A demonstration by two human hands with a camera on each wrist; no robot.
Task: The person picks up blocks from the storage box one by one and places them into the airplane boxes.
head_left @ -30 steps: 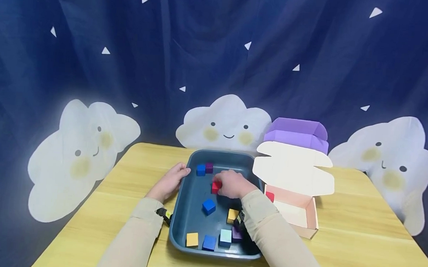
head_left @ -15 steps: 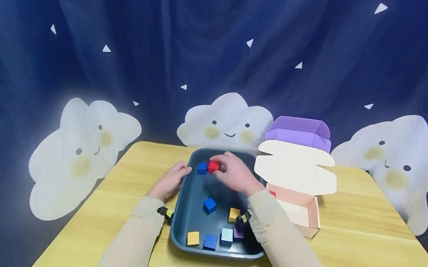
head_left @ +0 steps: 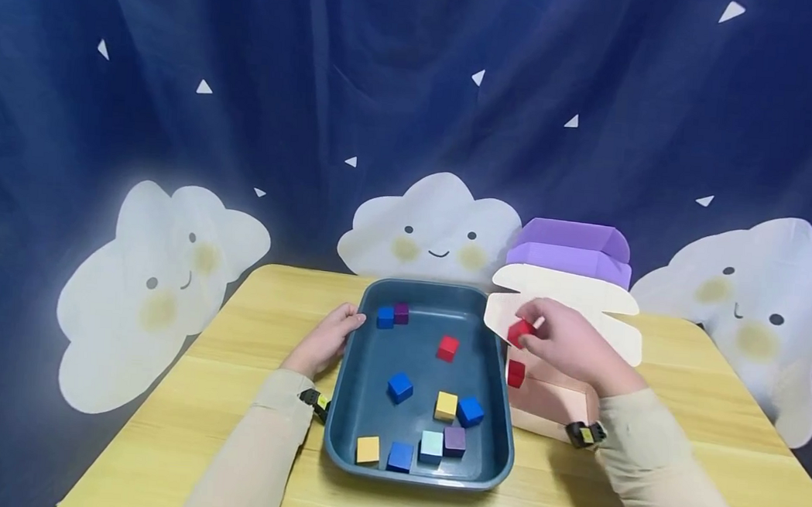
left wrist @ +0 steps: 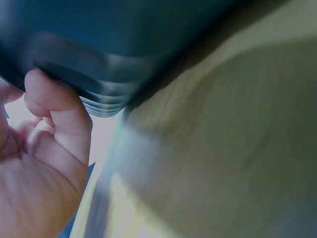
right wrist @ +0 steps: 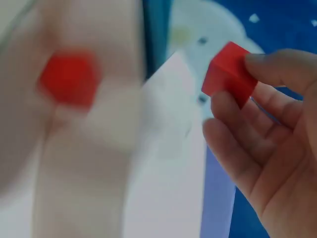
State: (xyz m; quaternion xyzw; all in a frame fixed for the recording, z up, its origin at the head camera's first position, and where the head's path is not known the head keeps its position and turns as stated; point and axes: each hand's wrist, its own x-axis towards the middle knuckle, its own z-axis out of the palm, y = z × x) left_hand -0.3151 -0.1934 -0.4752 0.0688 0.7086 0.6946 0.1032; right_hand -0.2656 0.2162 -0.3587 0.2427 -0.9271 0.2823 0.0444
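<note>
Between thumb and fingertips, my right hand (head_left: 568,342) pinches a red cube (right wrist: 230,74) above the open cardboard box (head_left: 554,398). A second red cube (head_left: 516,373) sits inside that box, at its left wall. My left hand (head_left: 327,338) grips the left rim of the dark blue-grey tray (head_left: 339,404); in the left wrist view the thumb (left wrist: 57,94) and fingers close on its edge. In the tray lie another red cube (head_left: 448,348), several blue cubes (head_left: 400,388), two purple cubes (head_left: 454,441), two yellow cubes (head_left: 446,406) and a pale mint cube (head_left: 431,447).
The box's white-lined lid (head_left: 564,294) is folded back, with its purple flap (head_left: 570,248) rising behind. Box and tray stand side by side on a wooden table (head_left: 233,336). A dark blue curtain (head_left: 417,76) with clouds hangs behind.
My right hand, holding the red cube, has lifted it out of the tray and moved right, over the box. The left hand stays on the tray rim.
</note>
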